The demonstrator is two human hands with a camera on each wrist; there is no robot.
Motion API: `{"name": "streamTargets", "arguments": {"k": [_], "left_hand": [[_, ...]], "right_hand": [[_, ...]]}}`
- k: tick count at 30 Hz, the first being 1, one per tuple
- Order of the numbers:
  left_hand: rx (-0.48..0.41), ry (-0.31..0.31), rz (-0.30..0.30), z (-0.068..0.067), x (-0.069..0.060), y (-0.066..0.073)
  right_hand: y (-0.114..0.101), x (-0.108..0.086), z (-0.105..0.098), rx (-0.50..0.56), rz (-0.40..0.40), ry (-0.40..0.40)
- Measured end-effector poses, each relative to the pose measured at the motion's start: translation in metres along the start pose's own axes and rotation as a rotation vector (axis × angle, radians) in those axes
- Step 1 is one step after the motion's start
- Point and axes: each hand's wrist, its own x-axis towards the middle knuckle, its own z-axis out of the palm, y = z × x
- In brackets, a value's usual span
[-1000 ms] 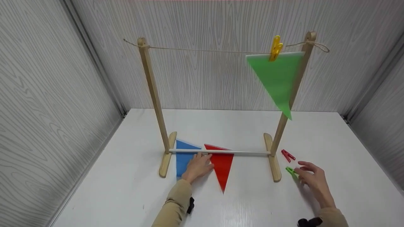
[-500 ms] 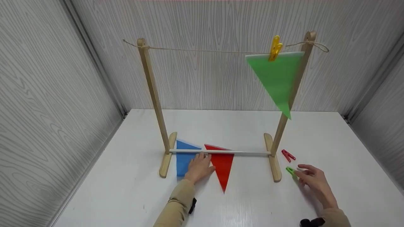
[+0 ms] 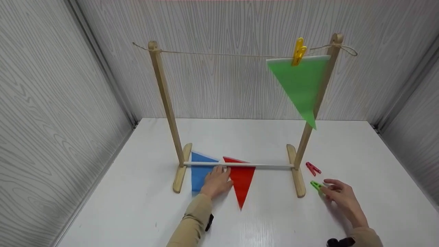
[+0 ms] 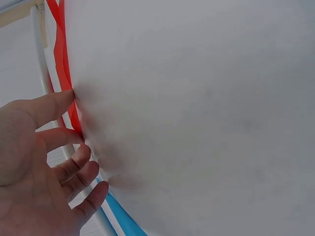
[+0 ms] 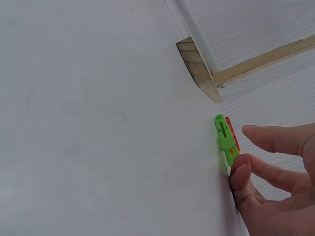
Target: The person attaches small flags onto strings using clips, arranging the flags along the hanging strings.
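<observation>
In the head view my left hand point(image 3: 216, 181) lies over the inner side of a blue triangular flag point(image 3: 199, 176) and reaches the red triangular flag point(image 3: 242, 180). Its fairly straight, spread fingers touch the red flag's edge point(image 4: 64, 73) in the left wrist view. On the right, my right hand point(image 3: 344, 199) pinches one end of a green clothespin point(image 3: 316, 185) low at the table. Curled fingertips point(image 5: 240, 172) meet at that end in the right wrist view, while another finger stands apart above. The red clothespin point(image 3: 313, 168) lies just behind, partly hidden by the green one in the right wrist view.
A wooden stand point(image 3: 166, 103) with a string point(image 3: 219, 54) between its posts rises over the flags. A green flag point(image 3: 298, 82) hangs near the right post from a yellow clothespin point(image 3: 298, 52). The white crossbar point(image 3: 271, 166) runs low above both loose flags. Grey panels surround the table.
The red flag's lower tip has shifted slightly left. My left hand has slid a little to the right. My right hand stays at the green clothespin, nearly still.
</observation>
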Motion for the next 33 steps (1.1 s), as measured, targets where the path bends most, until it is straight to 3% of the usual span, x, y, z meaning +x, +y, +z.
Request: {"name": "streamTargets", "arguments": {"k": [8, 17, 22, 26, 29, 33], "left_hand": [[-0.048, 0.008, 0.021, 0.0, -0.003, -0.002], [-0.04, 0.014, 0.046, -0.003, -0.003, -0.005], [-0.107, 0.003, 0.016, -0.004, -0.002, -0.005], [-0.147, 0.05, -0.025, -0.002, 0.001, 0.0], [-0.117, 0.092, -0.045, 0.001, 0.003, 0.006], [-0.006, 0.117, -0.057, 0.006, 0.002, 0.014]], "right_hand": [[0.003, -0.002, -0.004, 0.022, -0.004, -0.023], [0.002, -0.004, -0.002, -0.004, -0.035, -0.022], [0.002, -0.004, -0.004, -0.007, -0.022, -0.036], [0.001, -0.005, -0.004, -0.015, -0.026, -0.038], [0.001, -0.004, -0.004, -0.027, -0.018, -0.035], [0.0, -0.002, -0.004, -0.046, -0.011, -0.028]]}}
